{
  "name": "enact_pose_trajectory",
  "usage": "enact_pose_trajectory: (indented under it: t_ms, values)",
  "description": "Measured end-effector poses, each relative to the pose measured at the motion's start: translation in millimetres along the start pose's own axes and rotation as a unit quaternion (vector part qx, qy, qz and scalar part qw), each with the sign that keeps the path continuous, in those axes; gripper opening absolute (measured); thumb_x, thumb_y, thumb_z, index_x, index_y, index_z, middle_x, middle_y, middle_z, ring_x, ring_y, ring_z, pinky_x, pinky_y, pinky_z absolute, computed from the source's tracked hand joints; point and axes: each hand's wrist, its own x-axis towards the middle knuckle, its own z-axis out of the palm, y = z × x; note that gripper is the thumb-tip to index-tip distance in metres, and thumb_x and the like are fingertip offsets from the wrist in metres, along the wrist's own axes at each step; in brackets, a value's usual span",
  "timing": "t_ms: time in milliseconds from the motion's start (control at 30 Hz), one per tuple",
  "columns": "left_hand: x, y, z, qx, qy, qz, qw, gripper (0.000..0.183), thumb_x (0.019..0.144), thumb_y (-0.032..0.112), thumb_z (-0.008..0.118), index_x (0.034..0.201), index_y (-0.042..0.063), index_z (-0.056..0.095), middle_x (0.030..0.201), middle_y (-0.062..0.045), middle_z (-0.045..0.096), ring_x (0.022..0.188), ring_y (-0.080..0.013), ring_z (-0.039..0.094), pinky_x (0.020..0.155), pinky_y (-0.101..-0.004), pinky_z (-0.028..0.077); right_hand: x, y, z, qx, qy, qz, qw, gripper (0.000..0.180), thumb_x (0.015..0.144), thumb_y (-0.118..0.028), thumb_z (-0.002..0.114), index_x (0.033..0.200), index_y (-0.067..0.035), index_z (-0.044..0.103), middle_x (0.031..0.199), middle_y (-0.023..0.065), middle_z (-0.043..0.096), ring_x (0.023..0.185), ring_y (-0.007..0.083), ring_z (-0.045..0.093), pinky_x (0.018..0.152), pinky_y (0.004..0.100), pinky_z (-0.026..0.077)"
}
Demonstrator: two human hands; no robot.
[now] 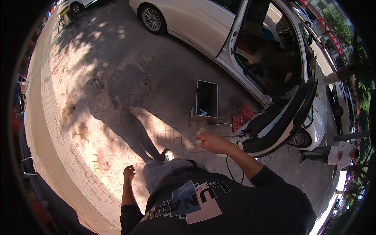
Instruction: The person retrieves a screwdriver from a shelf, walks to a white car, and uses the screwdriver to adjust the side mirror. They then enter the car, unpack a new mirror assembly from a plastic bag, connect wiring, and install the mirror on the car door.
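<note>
My left hand (129,173) hangs at my side over the sunlit paving, loosely curled with its fingers a little apart and nothing visible in it. In front of my waist is my right hand (212,142), fingers spread and seemingly empty, near the edge of an open car door (273,129). Beyond it on the paving lie a screwdriver-like tool (221,124) with an orange part, a red tool case (237,122) and another red case piece (246,111). A rectangular box (218,101) with pale edges and a dark top or interior stands farther out.
The light-coloured car (199,26) spans the top, its doorway (264,55) open to a dark cabin. A black cable (228,167) hangs below the door. At right, a person in a white top (333,155) stands near the car's front wheel (300,138).
</note>
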Motion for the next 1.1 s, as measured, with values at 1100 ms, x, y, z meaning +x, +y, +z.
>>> enact_pose_trajectory:
  t_ms: [1100]
  values:
    - [322.9,936.0,606.8,0.441,-0.362,0.224,0.79,0.029,0.1,0.026,0.06,0.122,0.007,0.066,0.097,-0.005,0.071,0.073,-0.0138,0.063,0.063,-0.0299,0.052,-43.3,96.0,-535.5,-0.305,0.344,0.852,0.251,0.046,0.104,-0.045,0.049,0.135,-0.014,0.063,0.114,0.0125,0.074,0.101,0.0266,0.073,0.085,0.0357,0.06]
